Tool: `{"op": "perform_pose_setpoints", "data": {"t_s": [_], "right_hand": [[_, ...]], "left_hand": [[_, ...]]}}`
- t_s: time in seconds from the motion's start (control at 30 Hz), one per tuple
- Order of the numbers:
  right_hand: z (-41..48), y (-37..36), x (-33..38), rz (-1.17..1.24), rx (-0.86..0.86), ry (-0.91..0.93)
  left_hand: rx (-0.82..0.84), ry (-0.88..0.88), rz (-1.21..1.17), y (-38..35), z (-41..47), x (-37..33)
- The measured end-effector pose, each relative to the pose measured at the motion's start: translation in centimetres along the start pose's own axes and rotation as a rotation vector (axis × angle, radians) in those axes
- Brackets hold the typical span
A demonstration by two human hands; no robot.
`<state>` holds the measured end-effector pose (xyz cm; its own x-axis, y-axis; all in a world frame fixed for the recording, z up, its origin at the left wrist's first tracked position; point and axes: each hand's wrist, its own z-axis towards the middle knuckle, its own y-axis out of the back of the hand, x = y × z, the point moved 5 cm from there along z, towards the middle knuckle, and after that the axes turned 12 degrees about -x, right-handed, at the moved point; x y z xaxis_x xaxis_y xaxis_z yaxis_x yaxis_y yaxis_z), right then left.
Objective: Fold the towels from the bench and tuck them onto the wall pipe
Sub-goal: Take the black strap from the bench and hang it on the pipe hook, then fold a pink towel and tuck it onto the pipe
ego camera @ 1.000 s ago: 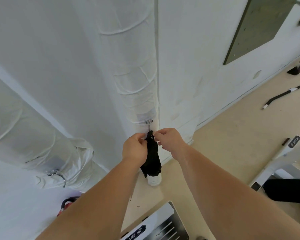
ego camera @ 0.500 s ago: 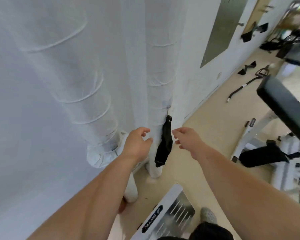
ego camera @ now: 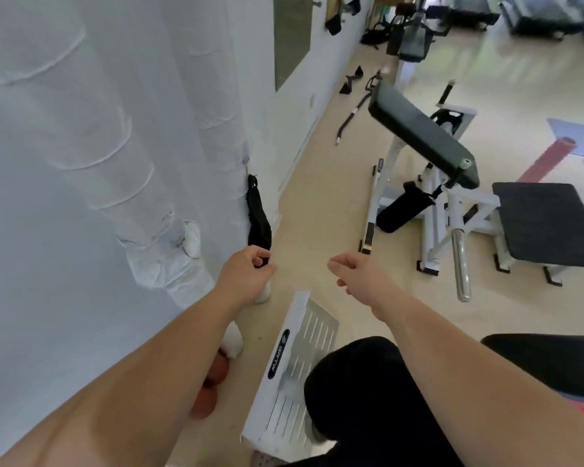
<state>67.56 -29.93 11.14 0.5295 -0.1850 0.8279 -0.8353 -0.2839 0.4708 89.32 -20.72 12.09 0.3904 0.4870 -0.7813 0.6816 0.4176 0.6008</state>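
Note:
A black towel (ego camera: pixel 257 214) hangs folded against the white-wrapped wall pipe (ego camera: pixel 221 136), fixed near its top end. My left hand (ego camera: pixel 245 276) is just below the towel's lower end, fingers loosely curled, with a dark bit of cloth showing in the gap by the thumb; no grip is visible. My right hand (ego camera: pixel 354 271) hovers over the floor to the right, apart from the towel, relaxed and holding nothing. A black padded bench (ego camera: pixel 547 220) stands at the right.
A second wrapped pipe (ego camera: pixel 81 123) runs down the wall at left. A white ribbed foot plate (ego camera: pixel 294 362) lies by my black-trousered knee (ego camera: pixel 358 382). A white machine with an angled black pad (ego camera: pixel 422 136) stands ahead, a bar (ego camera: pixel 348 119) on the floor.
Both hands have let go of the towel and drawn back and down from the pipe. The view has swung right, bringing the bench and gym floor into sight.

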Motion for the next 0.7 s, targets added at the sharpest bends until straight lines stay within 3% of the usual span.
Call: {"op": "perform_pose_setpoints", "data": {"t_s": [0.2, 0.4, 0.6, 0.7], "right_hand": [[-2.5, 6.0, -8.7, 0.010, -0.086, -0.079], [-3.2, 14.0, -18.9, -0.134, -0.090, -0.081], [-5.1, 25.8, -31.6, -0.403, -0.161, -0.113], [-6.2, 30.8, -37.6, -0.688, -0.104, -0.133]], "left_hand": [[0.155, -0.047, 0.054, -7.9, -4.8, -2.7], [0.309, -0.081, 0.186, -19.7, -11.2, -5.8], [0.445, -0.097, 0.282, -33.8, -19.5, -8.6], [0.555, -0.104, 0.301, -39.9, -23.4, -9.7]]}}
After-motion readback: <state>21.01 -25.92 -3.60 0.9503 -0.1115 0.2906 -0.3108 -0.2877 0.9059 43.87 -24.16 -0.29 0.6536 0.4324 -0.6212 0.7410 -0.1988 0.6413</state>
